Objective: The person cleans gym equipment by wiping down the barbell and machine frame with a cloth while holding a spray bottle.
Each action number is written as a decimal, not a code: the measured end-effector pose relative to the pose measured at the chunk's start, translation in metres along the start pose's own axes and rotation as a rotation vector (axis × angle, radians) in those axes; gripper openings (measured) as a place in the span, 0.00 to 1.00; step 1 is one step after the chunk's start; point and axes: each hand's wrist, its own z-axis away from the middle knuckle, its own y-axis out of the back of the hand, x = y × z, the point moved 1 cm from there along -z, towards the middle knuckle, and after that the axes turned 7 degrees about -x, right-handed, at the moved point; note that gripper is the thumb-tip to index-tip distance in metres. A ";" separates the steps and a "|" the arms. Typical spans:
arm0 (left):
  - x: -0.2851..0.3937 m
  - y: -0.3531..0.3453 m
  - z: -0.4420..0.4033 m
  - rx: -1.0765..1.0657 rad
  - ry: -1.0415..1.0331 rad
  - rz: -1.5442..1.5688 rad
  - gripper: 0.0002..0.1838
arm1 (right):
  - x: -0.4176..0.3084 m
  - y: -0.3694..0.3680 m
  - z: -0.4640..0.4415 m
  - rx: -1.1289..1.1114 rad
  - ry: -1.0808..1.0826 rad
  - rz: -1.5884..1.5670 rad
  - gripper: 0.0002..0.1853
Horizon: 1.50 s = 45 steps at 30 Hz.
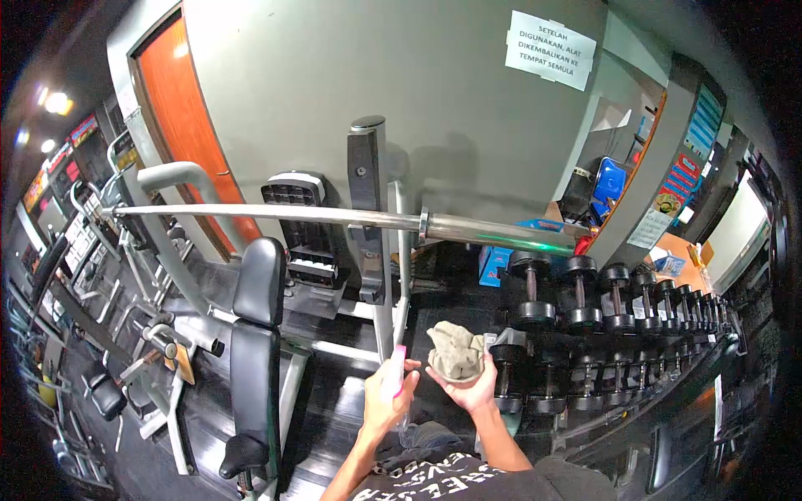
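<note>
My left hand (386,398) is closed around a slim pink-and-white object (399,371); most of it is hidden by the fingers, and its kind is unclear. In my right hand (474,389) a crumpled grey-beige cloth (455,352) rests bunched up on the palm, the fingers curled around its underside. Both hands are held in front of my body, a short gap between them. Beyond and above them, a metal barbell (317,215) without plates lies across the upright post (366,209) of a rack; neither hand touches it.
A padded black bench (257,351) stands to the left, with more gym machines behind it. On the right, a two-tier rack carries several black dumbbells (532,292). Ahead is a grey wall with a paper sign (551,50) and an orange door (185,117).
</note>
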 end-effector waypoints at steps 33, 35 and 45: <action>0.030 -0.087 -0.180 -0.463 -0.211 0.131 0.05 | -0.096 -0.027 -0.007 0.152 0.732 0.254 0.33; 0.027 -0.096 -0.186 -0.524 -0.253 0.125 0.06 | -0.090 -0.040 -0.005 0.117 0.780 0.334 0.34; 0.030 -0.071 -0.191 -0.741 -0.366 0.227 0.07 | -0.076 -0.066 -0.031 0.211 1.134 0.543 0.32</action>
